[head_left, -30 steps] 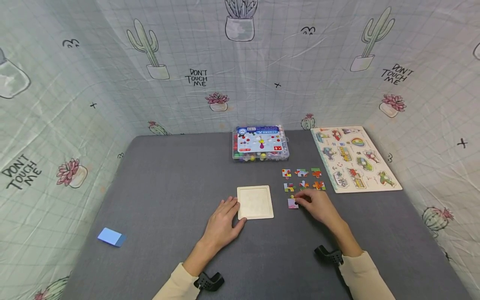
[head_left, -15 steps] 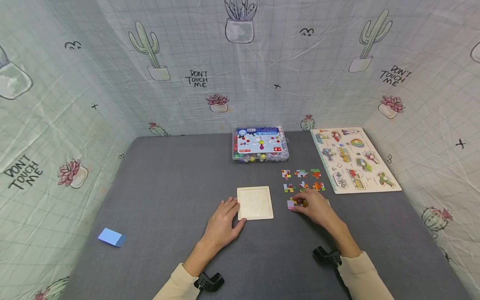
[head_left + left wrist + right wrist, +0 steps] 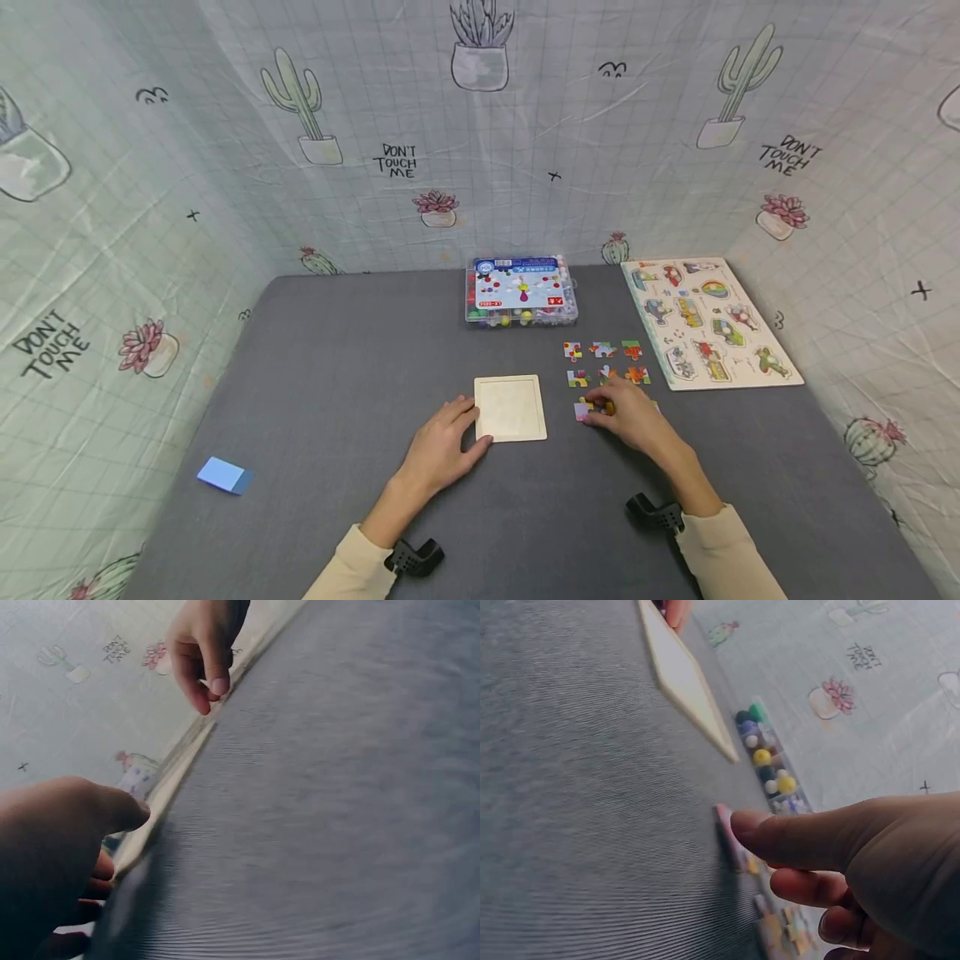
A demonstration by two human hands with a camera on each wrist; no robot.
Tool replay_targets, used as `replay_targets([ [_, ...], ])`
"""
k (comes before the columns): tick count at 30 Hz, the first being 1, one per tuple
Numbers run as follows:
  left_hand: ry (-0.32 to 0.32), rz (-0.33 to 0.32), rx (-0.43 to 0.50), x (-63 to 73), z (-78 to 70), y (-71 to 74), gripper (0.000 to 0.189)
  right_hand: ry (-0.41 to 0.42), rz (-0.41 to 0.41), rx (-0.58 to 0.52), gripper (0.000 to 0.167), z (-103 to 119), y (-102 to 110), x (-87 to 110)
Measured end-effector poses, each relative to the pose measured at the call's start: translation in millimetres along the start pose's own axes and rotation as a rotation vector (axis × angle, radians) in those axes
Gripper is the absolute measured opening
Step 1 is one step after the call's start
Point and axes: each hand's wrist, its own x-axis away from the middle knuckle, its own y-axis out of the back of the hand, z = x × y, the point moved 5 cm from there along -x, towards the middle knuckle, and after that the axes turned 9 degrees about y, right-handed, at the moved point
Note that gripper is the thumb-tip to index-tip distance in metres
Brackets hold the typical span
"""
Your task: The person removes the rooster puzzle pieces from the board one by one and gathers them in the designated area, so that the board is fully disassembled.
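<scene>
My left hand (image 3: 441,446) rests at the left edge of a square wooden puzzle tray (image 3: 510,379), fingers extended along the side and thumb at its lower left corner. In the left wrist view, the thumb (image 3: 127,810) lies over the tray's edge. To the tray's right, my right hand (image 3: 633,412) pinches a jigsaw piece (image 3: 582,412), lavender and yellow, with thumb and index finger. The right wrist view shows that piece (image 3: 727,829) at the thumb tip. Part of the bottom row of pieces is hidden under this hand.
Two rows of colourful jigsaw pieces (image 3: 602,350) lie beyond the right hand. A clear box of coloured beads (image 3: 522,287) stands at the back. A picture puzzle board (image 3: 712,323) lies at the right, a blue folded card (image 3: 223,475) at the left.
My right hand has come slightly left and down around the lavender piece, its thumb now at the piece's lower side. My left hand stays at the tray. The view has tilted slightly.
</scene>
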Motion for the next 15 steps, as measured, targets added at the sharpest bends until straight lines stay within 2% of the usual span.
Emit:
replay_targets([
  [3, 0.020, 0.013, -0.007, -4.4, 0.8, 2.8, 0.044, -0.006, -0.021, -0.001, 0.030, 1.3, 6.4, -1.8],
  [5, 0.025, 0.000, -0.022, -9.5, -0.2, 6.2, 0.043, 0.002, -0.051, -0.002, 0.029, 4.1, 12.5, -4.7],
  [9, 0.011, -0.074, -0.054, -26.6, -4.3, 19.4, 0.043, 0.018, -0.150, 0.017, 0.028, 12.0, 26.8, -14.3],
  [15, 0.006, -0.190, -0.047, -54.0, -10.5, 43.2, 0.043, 0.061, -0.333, 0.031, 0.030, 26.9, 48.5, -30.1],
])
